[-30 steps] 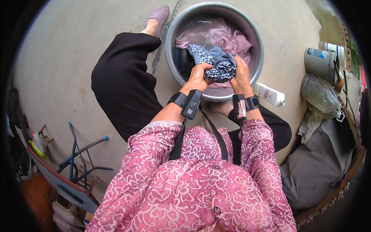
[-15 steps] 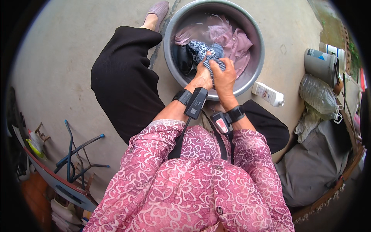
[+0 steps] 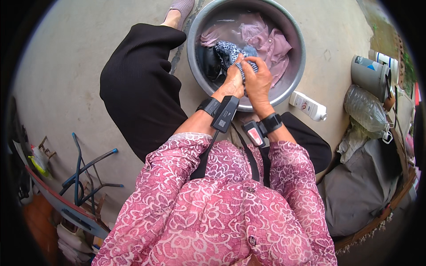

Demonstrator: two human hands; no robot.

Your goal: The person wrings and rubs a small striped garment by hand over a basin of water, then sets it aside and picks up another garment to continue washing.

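Note:
Both my hands work close together over the near half of a large grey metal basin with water in it. My left hand is closed on a wet blue-and-white garment, part striped and part spotted. Beside it, my right hand grips a striped fold of the same garment, its fingers bent round the cloth. The rest of the garment trails into the water. Pink cloth lies in the basin's right side and far part. Something black and shiny sits at the left wall; its kind is unclear.
A white bottle lies on the concrete right of the basin. Farther right stand a grey bucket, a clear plastic bag and a grey sheet. A blue metal-legged frame is at the lower left.
My hands stay on the garment and have shifted slightly, with the right fingers curled further over the striped fold. The whole view has moved a little.

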